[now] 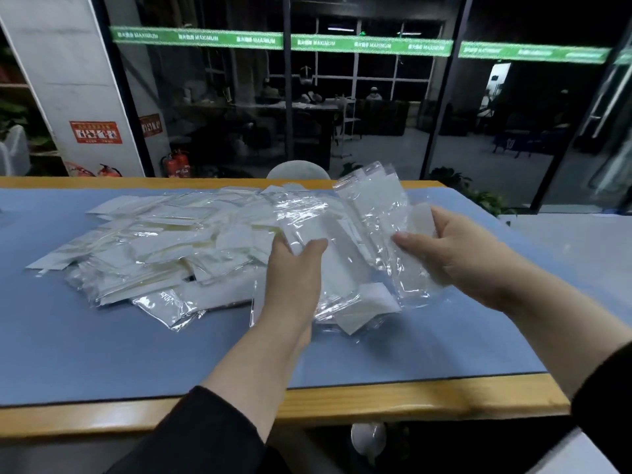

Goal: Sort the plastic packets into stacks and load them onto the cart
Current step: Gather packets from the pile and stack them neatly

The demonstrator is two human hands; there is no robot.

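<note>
**Both hands on packets above the blue mat**

A loose heap of clear plastic packets (164, 248), each with white contents, lies on the blue mat (102, 343), spread from the mat's far edge toward its middle and reaching left of centre. At the heap's right end, the left hand (290, 278) grips a bundle of packets (328, 254), thumb curled over the top of it and fingers hidden underneath. The lower end of this bundle rests on the mat, with a white square packet (366, 302) sticking out at its near side. Just beside it, the right hand (451, 248) holds a second bundle (376, 213) upright and tilted, thumb pressed on the front and fingers curled behind; its top rises past the far edge of the mat.

The mat covers a wooden table (376, 401), whose bare rim shows along the near edge. Dark sleeves cover both forearms. Beyond the far edge stands the rounded back of a white chair (297, 169), then glass partitions with a green band (273, 41). Red fire extinguishers (178, 164) stand on the floor at the left.
</note>
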